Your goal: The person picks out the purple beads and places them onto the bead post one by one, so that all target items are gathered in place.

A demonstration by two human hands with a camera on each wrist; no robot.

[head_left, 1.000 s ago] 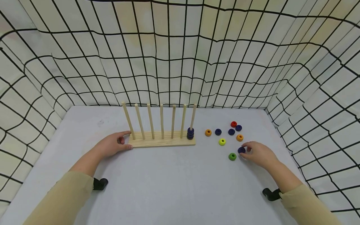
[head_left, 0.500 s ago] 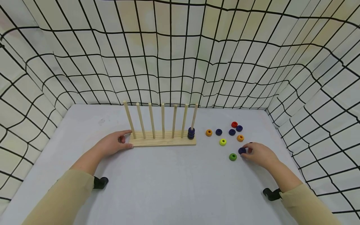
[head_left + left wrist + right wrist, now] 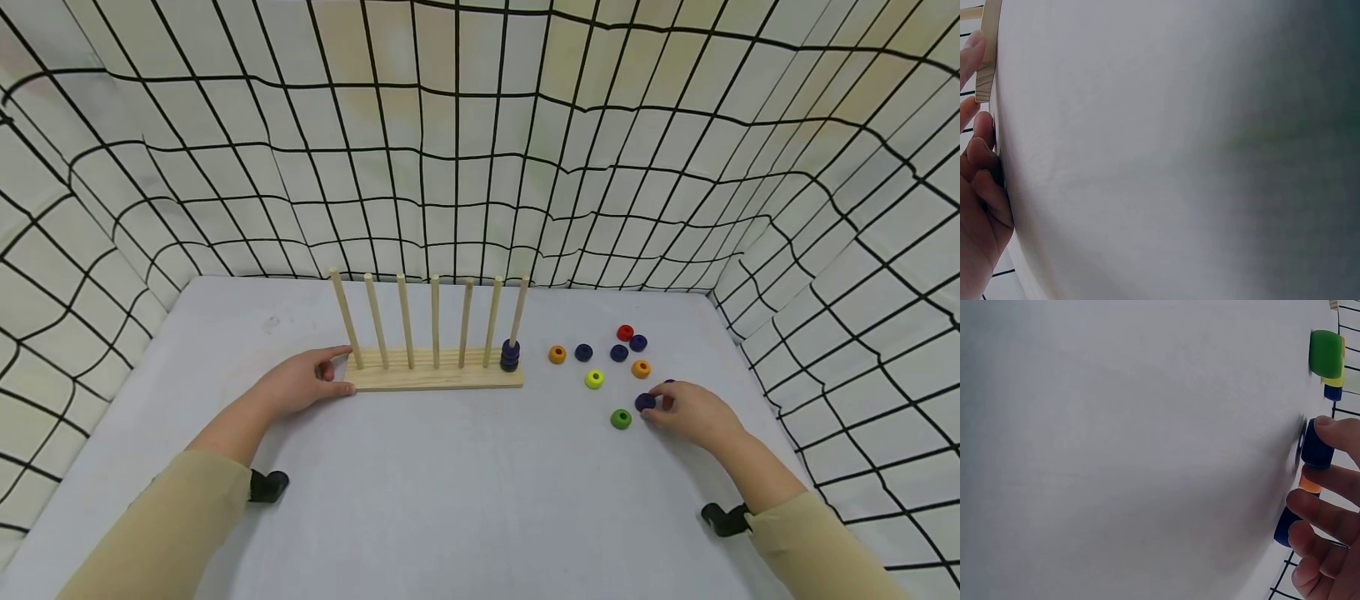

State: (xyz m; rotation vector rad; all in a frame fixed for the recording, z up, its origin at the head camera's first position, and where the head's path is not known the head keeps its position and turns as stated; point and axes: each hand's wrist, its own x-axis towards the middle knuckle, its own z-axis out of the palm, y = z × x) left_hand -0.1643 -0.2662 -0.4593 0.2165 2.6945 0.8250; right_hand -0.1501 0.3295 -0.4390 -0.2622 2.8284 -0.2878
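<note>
The left hand (image 3: 296,387) grips the left end of a wooden base (image 3: 435,381) with upright pegs, thumb at its front edge. Dark blue beads (image 3: 510,357) are stacked on its rightmost peg. In the left wrist view, the left hand (image 3: 982,212) is at the end of the base (image 3: 988,47). On the right, the right hand (image 3: 697,412) pinches a dark blue bead (image 3: 645,402) between thumb and index finger, low at the table. The right wrist view shows this bead (image 3: 1317,445) in the right hand (image 3: 1338,515), with another blue bead (image 3: 1285,526) beside the other fingers.
Loose beads lie between the base and the right hand: green (image 3: 621,419), yellow (image 3: 594,379), orange (image 3: 557,355), a second orange (image 3: 641,368), red (image 3: 625,332) and several dark blue (image 3: 583,352). Black netting (image 3: 456,158) stands around the white table (image 3: 465,492).
The head view has shifted very slightly. Both hands keep their places, and a dark blue bead behind the right hand's fingers shows a little more than before.
</note>
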